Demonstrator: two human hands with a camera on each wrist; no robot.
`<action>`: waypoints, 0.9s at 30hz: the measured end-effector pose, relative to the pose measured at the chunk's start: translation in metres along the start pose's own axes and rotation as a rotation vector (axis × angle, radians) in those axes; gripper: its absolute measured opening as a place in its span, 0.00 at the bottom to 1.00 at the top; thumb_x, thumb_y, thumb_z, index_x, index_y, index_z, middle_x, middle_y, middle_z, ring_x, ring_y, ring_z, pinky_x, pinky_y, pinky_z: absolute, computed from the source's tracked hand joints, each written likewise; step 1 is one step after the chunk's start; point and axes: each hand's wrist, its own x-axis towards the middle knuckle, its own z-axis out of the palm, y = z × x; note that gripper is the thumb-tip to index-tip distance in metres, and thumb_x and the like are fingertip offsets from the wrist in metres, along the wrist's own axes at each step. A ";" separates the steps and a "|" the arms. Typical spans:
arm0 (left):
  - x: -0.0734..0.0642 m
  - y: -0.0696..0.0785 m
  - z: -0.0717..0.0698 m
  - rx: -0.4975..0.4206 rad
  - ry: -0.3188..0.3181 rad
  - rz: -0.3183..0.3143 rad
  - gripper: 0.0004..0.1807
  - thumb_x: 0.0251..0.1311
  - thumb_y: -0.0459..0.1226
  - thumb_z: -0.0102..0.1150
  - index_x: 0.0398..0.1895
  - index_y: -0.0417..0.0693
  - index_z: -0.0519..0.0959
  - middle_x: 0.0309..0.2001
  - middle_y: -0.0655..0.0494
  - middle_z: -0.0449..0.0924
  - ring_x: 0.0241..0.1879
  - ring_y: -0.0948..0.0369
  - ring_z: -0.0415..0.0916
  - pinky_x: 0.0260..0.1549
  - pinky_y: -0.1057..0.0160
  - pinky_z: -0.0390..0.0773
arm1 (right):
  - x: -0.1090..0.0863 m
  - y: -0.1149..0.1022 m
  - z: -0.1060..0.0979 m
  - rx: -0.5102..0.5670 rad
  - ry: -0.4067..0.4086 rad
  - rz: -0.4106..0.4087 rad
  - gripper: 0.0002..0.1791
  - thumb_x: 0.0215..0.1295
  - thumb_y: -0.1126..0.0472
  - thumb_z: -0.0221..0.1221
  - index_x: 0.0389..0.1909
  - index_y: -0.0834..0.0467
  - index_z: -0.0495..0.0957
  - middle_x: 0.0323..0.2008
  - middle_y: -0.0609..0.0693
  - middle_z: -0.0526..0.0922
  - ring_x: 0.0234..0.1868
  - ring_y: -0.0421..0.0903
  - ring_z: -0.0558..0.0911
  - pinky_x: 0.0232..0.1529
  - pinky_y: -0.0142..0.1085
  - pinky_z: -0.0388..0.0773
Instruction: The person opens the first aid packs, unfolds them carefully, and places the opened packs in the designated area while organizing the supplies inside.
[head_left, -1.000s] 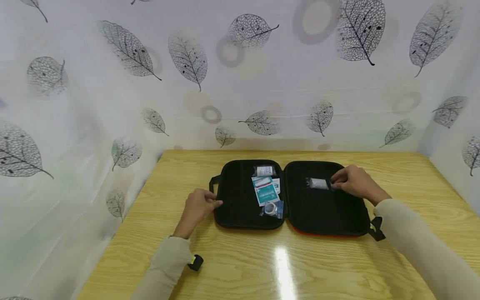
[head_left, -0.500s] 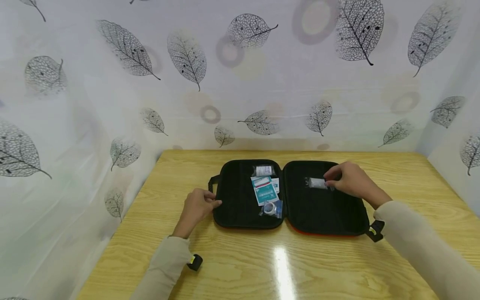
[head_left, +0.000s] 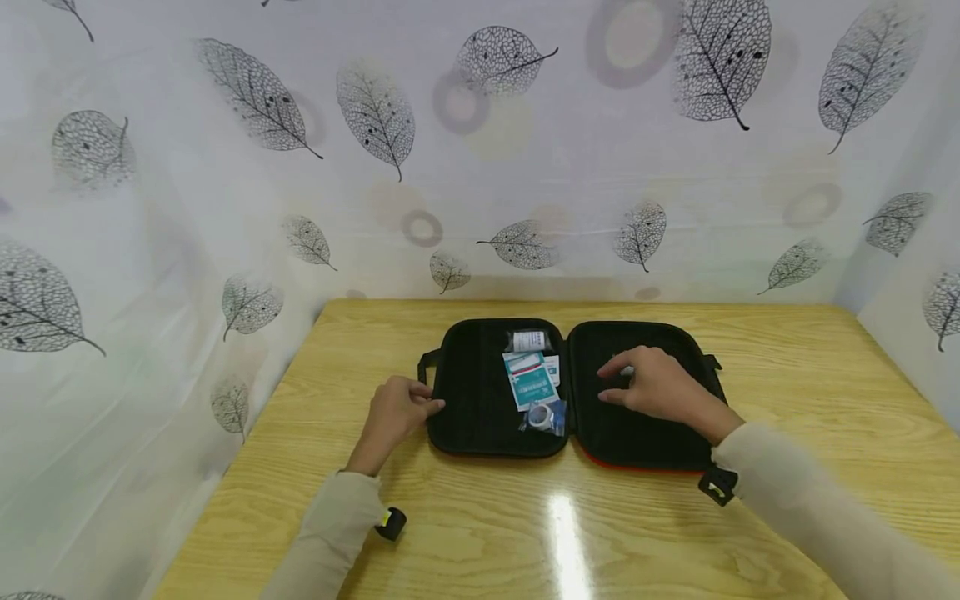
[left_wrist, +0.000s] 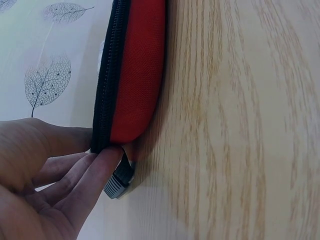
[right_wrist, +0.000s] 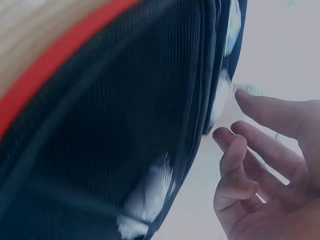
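Observation:
A black-lined zip case [head_left: 472, 392] with a red shell lies unfolded on the table, its two halves side by side. My left hand [head_left: 401, 410] pinches the zipped rim of the left half between thumb and fingers; the left wrist view shows the red side [left_wrist: 139, 70] there. Over the right half hovers my right hand [head_left: 660, 387], thumb and fingers apart with nothing between them. Beneath it a small white wrapped roll [right_wrist: 150, 192] lies in the case, mostly hidden from the head view. The left half holds a wrapped roll [head_left: 529, 340], teal-and-white packets [head_left: 532, 385] and bagged white tape [head_left: 542, 417].
The case's black carry strap [head_left: 426, 360] sticks out at its left end. A wooden table [head_left: 480, 517] carries everything, with a leaf-patterned curtain [head_left: 525, 183] behind it and along both sides. Black cameras [head_left: 392, 525] hang at both wrists.
My right hand has let go of the small wrapped roll in the right half and moved left, toward the middle of the case, fingers spreading. The left hand has stayed on the rim.

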 end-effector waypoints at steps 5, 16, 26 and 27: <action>0.001 0.000 0.000 0.011 0.011 0.001 0.14 0.57 0.37 0.74 0.42 0.36 0.87 0.33 0.49 0.87 0.28 0.60 0.83 0.27 0.61 0.82 | 0.001 -0.016 0.016 0.009 -0.004 -0.078 0.19 0.59 0.55 0.73 0.47 0.63 0.87 0.45 0.56 0.87 0.40 0.52 0.85 0.43 0.51 0.82; 0.001 0.000 0.002 0.033 0.011 0.010 0.13 0.58 0.37 0.74 0.42 0.36 0.88 0.33 0.49 0.88 0.28 0.60 0.83 0.28 0.60 0.82 | 0.006 -0.043 0.043 -0.029 -0.045 -0.044 0.27 0.55 0.49 0.75 0.51 0.61 0.85 0.50 0.55 0.86 0.51 0.56 0.84 0.50 0.54 0.81; 0.001 -0.001 0.002 0.039 0.010 0.009 0.14 0.58 0.37 0.74 0.42 0.36 0.88 0.33 0.49 0.88 0.30 0.59 0.84 0.28 0.60 0.83 | 0.009 -0.052 0.054 -0.085 -0.031 -0.038 0.25 0.52 0.51 0.77 0.48 0.61 0.86 0.47 0.55 0.86 0.44 0.53 0.85 0.40 0.48 0.84; 0.001 -0.001 0.002 0.042 0.010 0.010 0.14 0.58 0.37 0.74 0.42 0.36 0.88 0.33 0.49 0.88 0.30 0.59 0.84 0.28 0.60 0.83 | 0.010 -0.052 0.054 -0.087 -0.032 -0.038 0.24 0.52 0.52 0.77 0.47 0.61 0.86 0.47 0.55 0.86 0.44 0.53 0.85 0.39 0.48 0.84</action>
